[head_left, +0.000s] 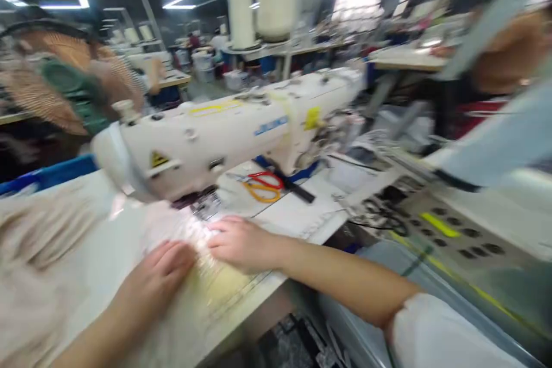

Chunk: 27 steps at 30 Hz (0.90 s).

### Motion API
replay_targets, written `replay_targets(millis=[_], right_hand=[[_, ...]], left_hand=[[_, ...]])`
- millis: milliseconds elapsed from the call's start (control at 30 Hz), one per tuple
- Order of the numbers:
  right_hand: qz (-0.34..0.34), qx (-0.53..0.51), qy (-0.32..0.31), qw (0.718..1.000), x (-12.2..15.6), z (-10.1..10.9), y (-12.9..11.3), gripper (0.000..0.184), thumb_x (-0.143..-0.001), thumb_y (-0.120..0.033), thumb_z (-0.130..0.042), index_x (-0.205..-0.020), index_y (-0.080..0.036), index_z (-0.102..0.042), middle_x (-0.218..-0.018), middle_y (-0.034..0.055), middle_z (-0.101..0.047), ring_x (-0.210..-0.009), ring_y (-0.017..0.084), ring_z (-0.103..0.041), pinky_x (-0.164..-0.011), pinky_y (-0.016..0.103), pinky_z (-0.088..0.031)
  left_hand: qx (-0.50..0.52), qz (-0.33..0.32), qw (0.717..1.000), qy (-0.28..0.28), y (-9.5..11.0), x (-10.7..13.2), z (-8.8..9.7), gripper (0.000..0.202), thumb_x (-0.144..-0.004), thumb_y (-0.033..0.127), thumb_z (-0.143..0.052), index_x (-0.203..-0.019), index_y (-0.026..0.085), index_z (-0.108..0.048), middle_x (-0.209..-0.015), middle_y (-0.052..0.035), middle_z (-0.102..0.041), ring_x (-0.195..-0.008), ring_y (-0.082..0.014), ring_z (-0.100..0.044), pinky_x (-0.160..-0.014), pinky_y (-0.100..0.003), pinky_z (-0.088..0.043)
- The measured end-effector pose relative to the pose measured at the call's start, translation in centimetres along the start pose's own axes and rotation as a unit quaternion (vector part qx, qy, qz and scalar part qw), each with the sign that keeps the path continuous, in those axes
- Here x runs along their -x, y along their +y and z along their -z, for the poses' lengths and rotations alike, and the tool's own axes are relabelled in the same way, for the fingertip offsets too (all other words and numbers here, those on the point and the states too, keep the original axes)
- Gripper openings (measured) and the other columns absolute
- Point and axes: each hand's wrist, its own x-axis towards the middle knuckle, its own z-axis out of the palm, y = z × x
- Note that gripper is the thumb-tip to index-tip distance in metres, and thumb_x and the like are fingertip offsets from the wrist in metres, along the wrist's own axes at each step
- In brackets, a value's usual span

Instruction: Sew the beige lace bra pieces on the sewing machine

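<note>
Pale, sheer-looking fabric [226, 284] lies under the needle area of a white sewing machine [228, 126], lit by a small bright lamp. My left hand [161, 270] rests on its left part, fingers close together and bent down onto it. Just right of the needle area, my right hand [241, 244] has its fingers curled on the same fabric, tips pressed against it. Motion blur hides the exact grip and the needle. Behind my right hand lie scissors with red and yellow handles [264, 185], beside a dark strap-like piece [297, 187].
Beige cloth [38, 241] is heaped on the table's left side. A large fan [69, 80] stands behind it. Thread cones [242, 20] rise beyond the machine. To the right, a grey panel with dark holes [452, 230] borders the table. Another person's arm [509, 52] shows at far right.
</note>
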Motion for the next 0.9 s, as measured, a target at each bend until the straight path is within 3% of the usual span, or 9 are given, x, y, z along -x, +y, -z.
replay_targets(millis=[133,200,300,500,900], right_hand=[[0.012,-0.079,0.100,0.992,1.5,-0.5,0.4,0.021,-0.082,-0.011,-0.048,-0.089,-0.019,-0.066,-0.093,0.0021,-0.071,-0.101,0.018,-0.057,-0.088,0.034,-0.047],[0.012,-0.102,0.104,0.989,2.2,-1.7,0.8,0.024,-0.082,-0.009,-0.045,-0.095,-0.016,-0.065,-0.099,0.0033,-0.070,-0.102,0.022,-0.056,-0.091,0.039,-0.046],[0.016,-0.116,0.070,0.991,3.1,-2.8,1.1,0.026,-0.082,-0.009,-0.046,-0.100,-0.015,-0.064,-0.107,0.0041,-0.068,-0.106,0.025,-0.054,-0.092,0.045,-0.045],[0.003,-0.118,0.035,0.992,3.7,-3.2,1.1,0.026,-0.083,-0.009,-0.046,-0.101,-0.015,-0.063,-0.111,0.0041,-0.066,-0.110,0.027,-0.052,-0.093,0.049,-0.044],[-0.026,-0.142,0.070,0.987,3.7,-3.1,0.8,0.023,-0.083,-0.009,-0.047,-0.098,-0.013,-0.064,-0.107,0.0054,-0.067,-0.109,0.025,-0.052,-0.093,0.044,-0.046]], left_hand=[[-0.053,0.030,0.996,-0.063,3.0,-1.8,-0.2,0.035,-0.087,0.011,-0.025,-0.091,0.017,-0.060,-0.090,-0.0091,-0.062,-0.085,-0.0203,-0.057,-0.078,-0.036,-0.050],[-0.066,0.063,0.993,-0.079,3.7,-2.0,-1.3,0.031,-0.086,0.011,-0.028,-0.088,0.012,-0.059,-0.085,-0.0107,-0.060,-0.080,-0.0205,-0.055,-0.074,-0.036,-0.050],[-0.068,0.106,0.987,-0.096,4.0,-1.5,-3.2,0.030,-0.085,0.026,-0.042,-0.104,0.007,-0.056,-0.087,-0.0116,-0.057,-0.081,-0.0235,-0.052,-0.073,-0.039,-0.049],[-0.009,0.053,0.992,-0.111,2.4,-0.6,-4.2,0.039,-0.086,0.036,-0.047,-0.116,0.011,-0.052,-0.117,-0.0108,-0.054,-0.100,-0.0261,-0.049,-0.086,-0.042,-0.044],[0.038,0.011,0.992,-0.119,-0.8,-1.3,-4.0,0.040,-0.088,0.040,-0.047,-0.119,0.014,-0.052,-0.121,-0.0093,-0.055,-0.103,-0.0265,-0.049,-0.087,-0.043,-0.043]])
